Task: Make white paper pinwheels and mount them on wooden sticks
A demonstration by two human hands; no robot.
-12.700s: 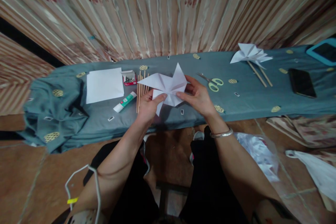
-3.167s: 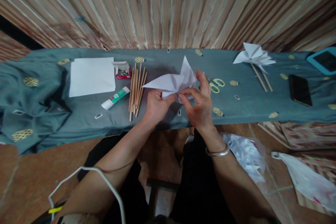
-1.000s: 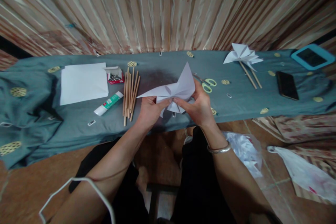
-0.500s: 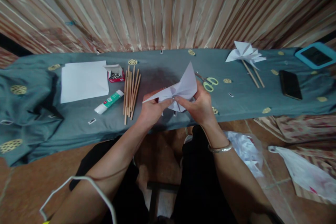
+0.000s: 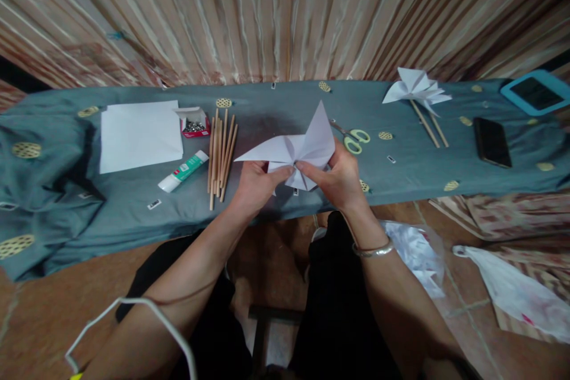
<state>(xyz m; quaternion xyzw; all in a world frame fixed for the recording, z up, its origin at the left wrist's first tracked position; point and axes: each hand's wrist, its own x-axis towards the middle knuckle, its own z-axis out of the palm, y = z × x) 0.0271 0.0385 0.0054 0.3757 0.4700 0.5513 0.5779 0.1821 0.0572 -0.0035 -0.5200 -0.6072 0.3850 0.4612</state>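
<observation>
A white paper pinwheel (image 5: 307,151) is held between my two hands above the table's near edge. My left hand (image 5: 258,184) grips its lower left side, thumb pressed near the centre. From the right, my right hand (image 5: 341,178) grips it too, its thumb meeting the other at the centre. One pointed blade stands up and another reaches left. My fingers behind the paper are hidden. Just beyond my right hand lie scissors (image 5: 355,139) with pale green handles. To the left of my left hand lies a bundle of wooden sticks (image 5: 220,157).
A glue stick (image 5: 183,171), a red box of metal pins (image 5: 195,123) and white paper sheets (image 5: 140,136) lie on the left. Paper pinwheels on sticks (image 5: 416,92), a black phone (image 5: 492,141) and a blue-framed tablet (image 5: 537,92) lie on the right. Plastic bags (image 5: 418,255) rest on the floor.
The left blade of the pinwheel has opened out, showing wider and reaching further left. My left fingers have shifted slightly beneath it. Both thumbs stay at the centre.
</observation>
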